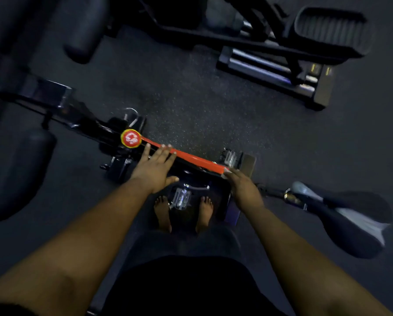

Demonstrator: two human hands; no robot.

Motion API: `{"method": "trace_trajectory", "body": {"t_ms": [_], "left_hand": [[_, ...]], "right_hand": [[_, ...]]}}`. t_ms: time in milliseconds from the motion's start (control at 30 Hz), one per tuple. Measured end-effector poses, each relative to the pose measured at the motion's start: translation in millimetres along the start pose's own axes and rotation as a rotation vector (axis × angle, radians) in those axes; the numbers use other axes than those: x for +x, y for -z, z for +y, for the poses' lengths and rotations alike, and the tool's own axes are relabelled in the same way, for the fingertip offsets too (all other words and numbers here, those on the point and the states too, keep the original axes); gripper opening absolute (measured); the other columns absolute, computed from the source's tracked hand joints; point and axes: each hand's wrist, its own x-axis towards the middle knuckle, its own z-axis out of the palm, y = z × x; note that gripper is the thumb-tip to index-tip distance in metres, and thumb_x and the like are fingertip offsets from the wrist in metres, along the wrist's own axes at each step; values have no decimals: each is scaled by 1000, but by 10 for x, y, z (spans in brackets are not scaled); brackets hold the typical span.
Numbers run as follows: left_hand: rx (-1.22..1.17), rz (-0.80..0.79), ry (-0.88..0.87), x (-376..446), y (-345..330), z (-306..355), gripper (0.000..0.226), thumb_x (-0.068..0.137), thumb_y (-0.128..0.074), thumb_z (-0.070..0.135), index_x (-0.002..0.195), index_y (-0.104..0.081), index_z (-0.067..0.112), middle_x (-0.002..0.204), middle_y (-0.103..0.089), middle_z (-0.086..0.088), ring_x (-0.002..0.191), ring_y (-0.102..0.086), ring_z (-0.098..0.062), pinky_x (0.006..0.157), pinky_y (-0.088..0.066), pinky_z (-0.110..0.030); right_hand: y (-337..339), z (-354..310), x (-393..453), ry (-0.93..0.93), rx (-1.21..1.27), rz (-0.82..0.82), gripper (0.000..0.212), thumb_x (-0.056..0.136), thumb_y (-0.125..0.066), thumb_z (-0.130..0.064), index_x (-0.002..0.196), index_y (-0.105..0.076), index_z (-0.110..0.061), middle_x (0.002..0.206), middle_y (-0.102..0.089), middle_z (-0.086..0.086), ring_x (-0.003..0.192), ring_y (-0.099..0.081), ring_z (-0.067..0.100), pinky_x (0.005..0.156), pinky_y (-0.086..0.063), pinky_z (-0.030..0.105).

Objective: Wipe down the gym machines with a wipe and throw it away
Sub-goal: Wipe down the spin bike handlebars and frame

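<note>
I look down on an exercise bike with a red frame bar (191, 157) and a round red knob (131, 138) at its upper end. My left hand (155, 166) lies flat on the bar with straight fingers, just below the knob. At the bar's lower end my right hand (242, 187) curls its fingers round a small pale wipe (225, 172) and presses it to the bar. Only a scrap of the wipe shows under the fingertips. The bike's black saddle (355, 221) sticks out to the right.
Bike pedals (181, 198) sit beside my bare feet (162, 213). An elliptical machine (305, 53) stands at the back right, and black padded rollers (20, 174) of another machine are on the left. Dark speckled rubber floor (202, 106) lies between them.
</note>
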Motion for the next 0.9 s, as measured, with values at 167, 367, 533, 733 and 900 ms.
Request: {"method": "trace_trajectory", "body": {"t_ms": [167, 367, 533, 733, 900], "left_hand": [[-105, 149, 131, -686, 350, 82, 88, 99, -30, 71, 165, 2, 21, 172, 11, -7, 159, 13, -22, 122, 13, -62], [-215, 360, 300, -1305, 638, -7, 89, 95, -25, 73, 165, -1, 23, 172, 12, -4, 157, 16, -18, 123, 14, -61], [-270, 642, 324, -1774, 801, -203, 83, 97, -27, 69, 165, -16, 22, 173, 3, -4, 156, 15, -15, 127, -5, -57], [-384, 1090, 309, -2173, 890, -328, 56, 103, -53, 46, 151, -49, 18, 163, -35, -4, 142, -43, -24, 94, -56, -38], [-343, 1188, 588, -2307, 982, -641, 47, 102, -50, 37, 145, -54, 18, 156, -42, -9, 142, -40, -30, 109, -42, -50]], "right_hand": [[230, -830, 205, 130, 220, 10, 37, 103, -52, -18, 138, -62, -19, 147, -56, 8, 136, -53, 27, 114, -42, 40], [452, -1611, 358, 456, 232, 20, 33, 102, -56, -8, 133, -66, -12, 143, -61, 5, 131, -55, 18, 113, -38, 24], [467, -2140, 430, 606, 251, 35, 35, 105, -53, -16, 139, -61, -14, 147, -56, 1, 137, -47, 8, 115, -31, 16], [254, -2426, 578, 657, 159, -27, 43, 105, -53, -21, 148, -51, -18, 157, -45, 6, 148, -37, 20, 122, -27, 30], [48, -2584, 884, 757, 14, -88, 44, 109, -45, -25, 153, -44, -20, 161, -38, 2, 151, -28, 18, 123, -18, 24]]}}
